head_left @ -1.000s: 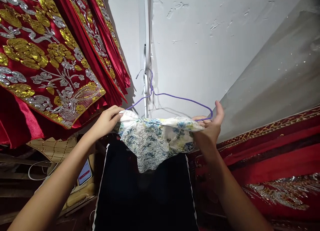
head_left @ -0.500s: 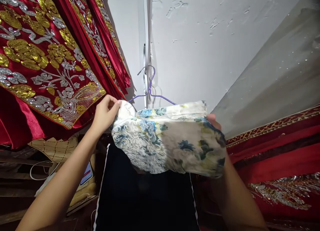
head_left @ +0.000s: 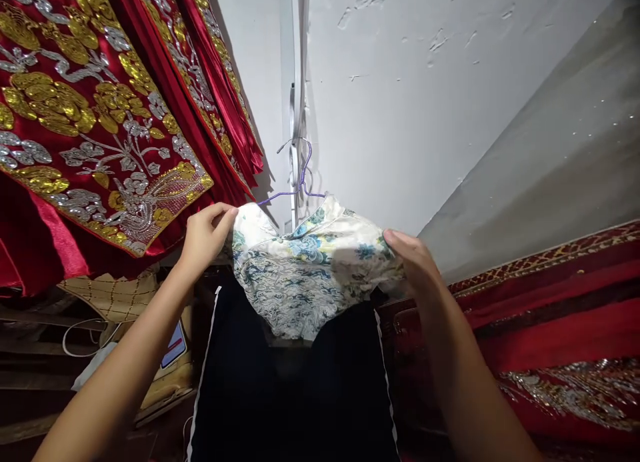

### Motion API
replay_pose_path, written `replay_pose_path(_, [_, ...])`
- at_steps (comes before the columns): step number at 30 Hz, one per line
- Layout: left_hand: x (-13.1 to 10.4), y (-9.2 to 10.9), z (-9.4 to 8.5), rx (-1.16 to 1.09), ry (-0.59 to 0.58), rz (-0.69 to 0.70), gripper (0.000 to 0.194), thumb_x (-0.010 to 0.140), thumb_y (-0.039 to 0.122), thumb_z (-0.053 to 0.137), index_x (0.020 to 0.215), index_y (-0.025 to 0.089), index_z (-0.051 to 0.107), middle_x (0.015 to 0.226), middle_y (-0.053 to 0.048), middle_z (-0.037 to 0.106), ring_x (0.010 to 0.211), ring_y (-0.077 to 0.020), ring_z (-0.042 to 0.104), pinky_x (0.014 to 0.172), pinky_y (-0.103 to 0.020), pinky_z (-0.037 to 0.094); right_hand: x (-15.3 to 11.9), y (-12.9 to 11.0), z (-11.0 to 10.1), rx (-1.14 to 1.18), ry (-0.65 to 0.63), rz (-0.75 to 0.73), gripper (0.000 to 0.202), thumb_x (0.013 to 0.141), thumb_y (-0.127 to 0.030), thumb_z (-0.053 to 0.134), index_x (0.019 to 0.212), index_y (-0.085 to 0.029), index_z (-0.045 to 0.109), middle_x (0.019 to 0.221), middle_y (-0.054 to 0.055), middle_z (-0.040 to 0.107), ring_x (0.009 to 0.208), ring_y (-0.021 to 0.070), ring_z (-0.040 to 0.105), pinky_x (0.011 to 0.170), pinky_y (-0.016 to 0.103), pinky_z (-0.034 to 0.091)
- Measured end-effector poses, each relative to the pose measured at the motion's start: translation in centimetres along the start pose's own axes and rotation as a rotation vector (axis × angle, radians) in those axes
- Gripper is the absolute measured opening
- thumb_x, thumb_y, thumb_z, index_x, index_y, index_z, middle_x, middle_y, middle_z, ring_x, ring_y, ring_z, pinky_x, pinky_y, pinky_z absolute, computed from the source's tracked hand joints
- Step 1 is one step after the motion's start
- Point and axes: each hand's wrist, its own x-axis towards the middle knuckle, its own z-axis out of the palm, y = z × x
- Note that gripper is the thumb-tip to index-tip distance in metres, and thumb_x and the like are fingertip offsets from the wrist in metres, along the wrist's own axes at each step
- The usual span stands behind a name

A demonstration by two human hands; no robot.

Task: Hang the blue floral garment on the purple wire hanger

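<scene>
A white floral blouse (head_left: pixel 300 262) with blue and green flowers drapes over a purple wire hanger (head_left: pixel 303 172) in the middle of the view. My left hand (head_left: pixel 207 232) pinches the blouse at its left shoulder between thumb and fingers. At the opposite shoulder, my right hand (head_left: pixel 410 252) has closed on the fabric, with some fingers hidden behind it. The hanger's hook sits at a grey metal upright (head_left: pixel 295 162) on the wall; how it is attached is unclear. The hanger's lower part is hidden inside the blouse.
Red garments (head_left: pixel 100 115) with gold and silver embroidery hang at upper left. More red embroidered fabric (head_left: pixel 570 315) lies at right. Below left are a phone (head_left: pixel 174 347) and a white cable (head_left: pixel 75 352). A white wall (head_left: pixel 390 129) stands behind.
The blouse's right side has opened out over the hanger's right arm, so its neckline now forms a V. My right hand has moved left and into fuller view; my left hand stayed nearly still.
</scene>
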Motion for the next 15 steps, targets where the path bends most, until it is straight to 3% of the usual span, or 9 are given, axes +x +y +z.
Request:
replay_pose_path(4, [1.6, 2.5, 0.0, 0.015, 0.13, 0.152, 0.029, 0.097, 0.039, 0.054, 0.105, 0.019, 0.073, 0.104, -0.006, 0.072, 0.099, -0.0217, 0.064, 0.093, -0.034, 0.048, -0.5, -2.0, -0.3, 0.12, 0.191, -0.025, 0.037, 0.078, -0.055, 0.076, 0.087, -0.019, 0.071, 0.066, 0.004, 0.067, 0.059, 0.0213, 0.065, 0.052, 0.032, 0.053])
replay_pose_path(7, [1.2, 5.2, -0.4, 0.041, 0.219, 0.254, 0.031, 0.095, 0.04, 0.058, 0.119, 0.025, 0.07, 0.129, -0.008, 0.062, 0.127, -0.0275, 0.052, 0.112, -0.045, 0.038, -2.6, -2.2, -0.6, 0.192, 0.37, -0.083, 0.031, 0.079, -0.049, 0.077, 0.08, -0.02, 0.068, 0.063, 0.002, 0.063, 0.053, 0.0174, 0.059, 0.05, 0.03, 0.051])
replay_pose_path(9, [0.0, 6.8, -0.4, -0.1, 0.106, 0.233, 0.033, 0.095, 0.043, 0.058, 0.12, 0.025, 0.07, 0.129, -0.008, 0.062, 0.126, -0.0281, 0.053, 0.112, -0.047, 0.039, -5.1, -1.7, -0.6, 0.192, 0.415, -0.109, 0.028, 0.082, -0.047, 0.074, 0.075, -0.022, 0.066, 0.061, 0.001, 0.059, 0.051, 0.0169, 0.055, 0.047, 0.03, 0.047])
replay_pose_path(11, [-1.7, 8.1, 0.2, -0.39, -0.163, 0.121, 0.036, 0.098, 0.047, 0.052, 0.119, 0.022, 0.069, 0.119, -0.008, 0.067, 0.114, -0.0265, 0.061, 0.103, -0.044, 0.048, -7.8, -1.3, 0.0, 0.109, 0.313, -0.144, 0.027, 0.084, -0.047, 0.07, 0.072, -0.024, 0.065, 0.061, 0.002, 0.057, 0.051, 0.018, 0.053, 0.045, 0.031, 0.044])
replay_pose_path(12, [-2.6, 8.5, 0.5, -0.546, -0.296, 0.033, 0.039, 0.1, 0.048, 0.048, 0.119, 0.021, 0.067, 0.116, -0.008, 0.069, 0.109, -0.026, 0.064, 0.097, -0.042, 0.051, -9.1, -1.3, 0.5, 0.03, 0.192, -0.164, 0.026, 0.085, -0.046, 0.069, 0.071, -0.024, 0.065, 0.061, 0.002, 0.057, 0.052, 0.0182, 0.053, 0.046, 0.031, 0.043])
replay_pose_path(13, [-3.6, 8.8, 0.9, -0.68, -0.398, -0.067, 0.042, 0.101, 0.05, 0.044, 0.121, 0.02, 0.066, 0.115, -0.009, 0.07, 0.106, -0.0257, 0.065, 0.093, -0.04, 0.053, -10.2, -1.4, 1.2, -0.063, 0.031, -0.187, 0.026, 0.086, -0.044, 0.068, 0.07, -0.024, 0.065, 0.062, 0.002, 0.057, 0.053, 0.0181, 0.052, 0.048, 0.031, 0.043])
replay_pose_path(15, [-5.4, 9.0, 1.4, -0.821, -0.478, -0.258, 0.044, 0.101, 0.052, 0.04, 0.12, 0.02, 0.063, 0.111, -0.01, 0.069, 0.1, -0.0246, 0.066, 0.085, -0.038, 0.055, -11.7, -2.0, 2.7, -0.231, -0.364, -0.223, 0.023, 0.085, -0.041, 0.07, 0.072, -0.023, 0.066, 0.066, 0.001, 0.058, 0.059, 0.0174, 0.053, 0.055, 0.031, 0.044])
